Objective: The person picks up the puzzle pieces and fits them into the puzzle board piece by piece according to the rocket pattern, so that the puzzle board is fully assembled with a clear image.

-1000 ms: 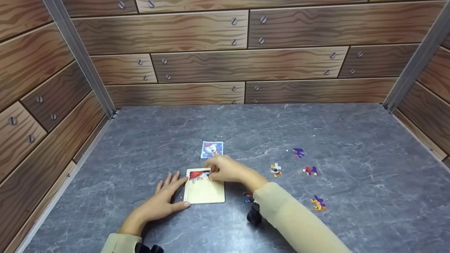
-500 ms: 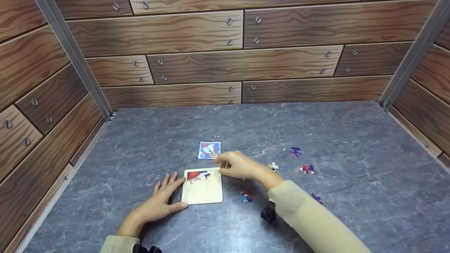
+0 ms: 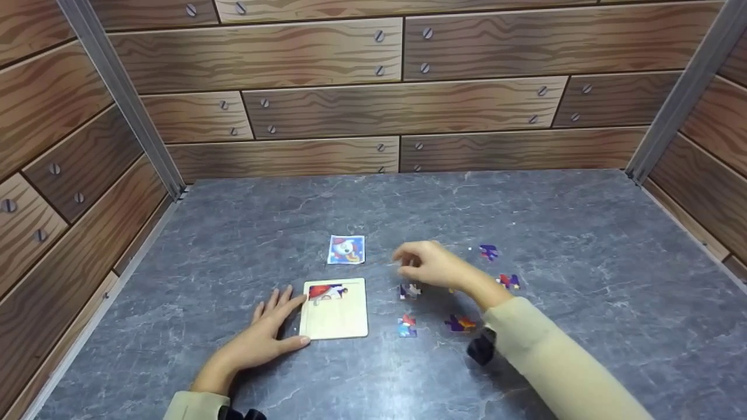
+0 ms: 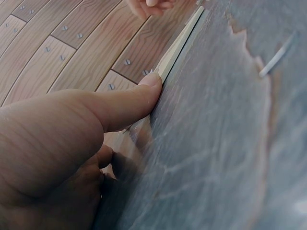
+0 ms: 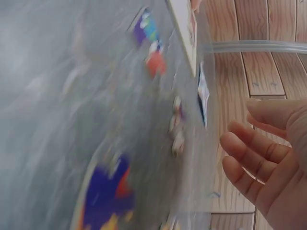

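Currently, left hand (image 3: 265, 338) spread, gripping nothing, thumb against left edge of wooden tray (image 3: 334, 321). Red-blue piece (image 3: 407, 326) just right of tray; purple-orange piece (image 3: 460, 324) farther right. Right hand (image 3: 435, 265) empty, fingers loosely bent, beyond tray's right side. Picture card (image 3: 346, 249) just behind tray.

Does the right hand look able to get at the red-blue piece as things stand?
Likely yes: the right hand looks empty, and the red-blue piece lies uncovered beside the board. Only a flat white piece lies between, apparently easy to pass over.
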A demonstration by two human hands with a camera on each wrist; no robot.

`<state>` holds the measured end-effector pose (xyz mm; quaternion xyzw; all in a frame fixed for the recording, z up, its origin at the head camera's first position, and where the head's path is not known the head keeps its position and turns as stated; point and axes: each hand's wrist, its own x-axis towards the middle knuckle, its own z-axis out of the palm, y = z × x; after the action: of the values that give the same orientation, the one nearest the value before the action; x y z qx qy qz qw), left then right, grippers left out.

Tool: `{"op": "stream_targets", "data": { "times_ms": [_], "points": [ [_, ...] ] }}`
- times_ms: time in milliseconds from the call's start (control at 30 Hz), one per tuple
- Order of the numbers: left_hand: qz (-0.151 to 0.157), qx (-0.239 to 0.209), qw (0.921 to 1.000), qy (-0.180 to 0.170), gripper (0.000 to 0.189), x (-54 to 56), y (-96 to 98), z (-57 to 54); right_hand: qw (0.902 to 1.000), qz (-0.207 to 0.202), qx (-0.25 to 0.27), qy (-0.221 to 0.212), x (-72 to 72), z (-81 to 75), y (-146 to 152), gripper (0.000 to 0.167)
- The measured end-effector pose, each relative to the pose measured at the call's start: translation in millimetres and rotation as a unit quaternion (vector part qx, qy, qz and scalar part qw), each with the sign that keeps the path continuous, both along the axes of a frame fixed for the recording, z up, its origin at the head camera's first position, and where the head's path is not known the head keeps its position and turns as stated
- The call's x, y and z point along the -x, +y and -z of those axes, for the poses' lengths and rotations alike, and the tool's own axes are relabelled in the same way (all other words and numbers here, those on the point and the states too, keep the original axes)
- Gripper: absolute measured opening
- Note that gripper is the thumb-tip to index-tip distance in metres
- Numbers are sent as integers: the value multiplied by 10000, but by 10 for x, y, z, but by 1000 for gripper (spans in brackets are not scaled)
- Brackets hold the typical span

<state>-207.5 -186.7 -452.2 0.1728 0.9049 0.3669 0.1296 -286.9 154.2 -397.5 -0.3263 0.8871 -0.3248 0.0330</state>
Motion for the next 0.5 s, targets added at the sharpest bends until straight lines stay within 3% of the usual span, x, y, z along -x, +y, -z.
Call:
{"op": "stream_targets", "data": {
  "times_ms": [500],
  "points": [
    [-78,123,9999,5,78,11,20,8,9974,644,311,-9,6,122,682,26]
  ]
}}
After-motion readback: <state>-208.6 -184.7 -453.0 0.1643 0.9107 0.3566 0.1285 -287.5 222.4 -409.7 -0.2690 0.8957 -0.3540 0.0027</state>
